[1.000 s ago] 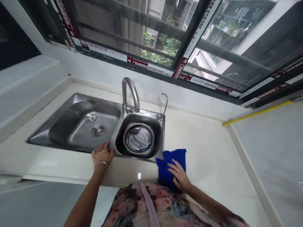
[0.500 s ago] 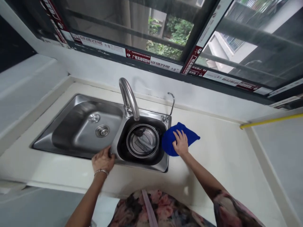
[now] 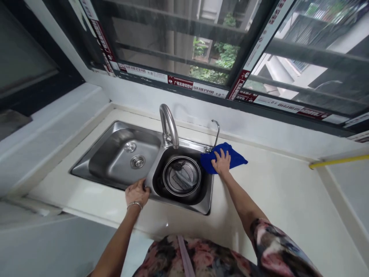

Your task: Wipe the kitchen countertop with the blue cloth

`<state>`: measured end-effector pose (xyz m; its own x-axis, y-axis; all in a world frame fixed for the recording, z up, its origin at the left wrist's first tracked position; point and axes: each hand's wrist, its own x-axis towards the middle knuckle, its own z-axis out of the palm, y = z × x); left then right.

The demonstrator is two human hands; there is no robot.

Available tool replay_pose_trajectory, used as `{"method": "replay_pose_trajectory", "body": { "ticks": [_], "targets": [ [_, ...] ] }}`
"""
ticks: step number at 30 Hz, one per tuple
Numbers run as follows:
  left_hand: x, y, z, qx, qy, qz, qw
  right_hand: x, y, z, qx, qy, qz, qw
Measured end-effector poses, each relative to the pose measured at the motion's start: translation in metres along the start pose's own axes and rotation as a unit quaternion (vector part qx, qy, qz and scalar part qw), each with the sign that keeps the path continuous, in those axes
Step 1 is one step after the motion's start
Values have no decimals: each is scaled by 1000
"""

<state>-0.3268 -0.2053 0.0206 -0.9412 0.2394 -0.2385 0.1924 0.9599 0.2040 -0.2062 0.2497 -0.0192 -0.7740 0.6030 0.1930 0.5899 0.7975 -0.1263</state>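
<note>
While my right hand (image 3: 221, 161) spreads on cloth (image 3: 236, 156) at the sink's (image 3: 115, 158) right edge, my left hand (image 3: 137, 193) rests loosely bent at its front; tape (image 3: 180, 82) says "广程高级铝型材".

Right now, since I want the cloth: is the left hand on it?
No, only the right hand is on the blue cloth.

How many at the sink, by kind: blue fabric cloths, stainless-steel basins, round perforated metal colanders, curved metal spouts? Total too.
Blue fabric cloth: 1
Stainless-steel basins: 2
Round perforated metal colander: 1
Curved metal spouts: 2
Total: 6
</note>
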Motion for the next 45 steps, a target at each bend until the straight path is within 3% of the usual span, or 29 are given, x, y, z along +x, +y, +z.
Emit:
{"method": "replay_pose_trajectory", "body": {
  "ticks": [12,17,20,23,28,32,35,37,38,40,45],
  "targets": [
    [0,-1,4,-13,16,38,999,-162,-3,-30,117,55,-175,976],
    [4,1,5,-18,2,47,999,-246,-11,-49,152,32,-175,972],
    [9,2,4,2,-21,37,999,-291,-13,-58,169,37,-133,976],
    [15,4,5,27,-34,27,999,-329,6,-67,164,69,-69,982],
    [21,2,12,47,-31,43,997,-401,91,-87,76,151,153,974],
    [18,2,14,57,-18,55,997,-450,161,-104,-38,144,348,926],
    [15,5,10,53,-16,57,997,-455,182,-106,-99,161,497,847],
    [14,8,6,46,-16,55,997,-439,177,-101,-108,159,561,805],
    [13,10,4,42,-18,51,998,-427,169,-97,-106,148,572,800],
    [12,13,1,37,-22,38,998,-398,146,-91,-95,118,554,819],
    [9,17,-4,38,-27,37,998,-327,69,-77,-57,75,415,905]
  ]
}}
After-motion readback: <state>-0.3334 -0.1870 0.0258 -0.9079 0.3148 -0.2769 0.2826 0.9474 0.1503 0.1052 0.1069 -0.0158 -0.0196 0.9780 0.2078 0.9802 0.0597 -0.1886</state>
